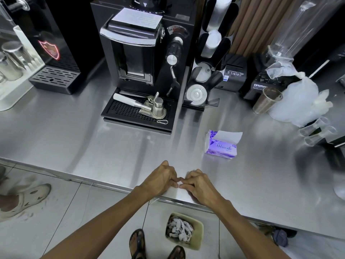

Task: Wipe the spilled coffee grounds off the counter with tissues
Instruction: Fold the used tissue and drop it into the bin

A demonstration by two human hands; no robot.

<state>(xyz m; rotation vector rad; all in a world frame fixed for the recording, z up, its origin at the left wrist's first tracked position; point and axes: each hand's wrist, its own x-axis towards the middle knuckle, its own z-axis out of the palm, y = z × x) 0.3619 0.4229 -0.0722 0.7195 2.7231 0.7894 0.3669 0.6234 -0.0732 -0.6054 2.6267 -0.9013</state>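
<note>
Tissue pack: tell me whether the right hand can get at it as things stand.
Probably yes. The tissue pack lies ahead of the right hand with only bare counter between, its top sheet sticking out. That hand seems to pinch a white tissue, though.

Counter point(74, 139): smooth brushed steel w/ soft sheen. Tissue pack point(221, 147): glossy purple plastic, matt white paper on top.

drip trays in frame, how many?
2. Left drip tray sits below the black machine at far left; centre drip tray fronts the coffee machine, holding a portafilter. More could be hidden.
</note>
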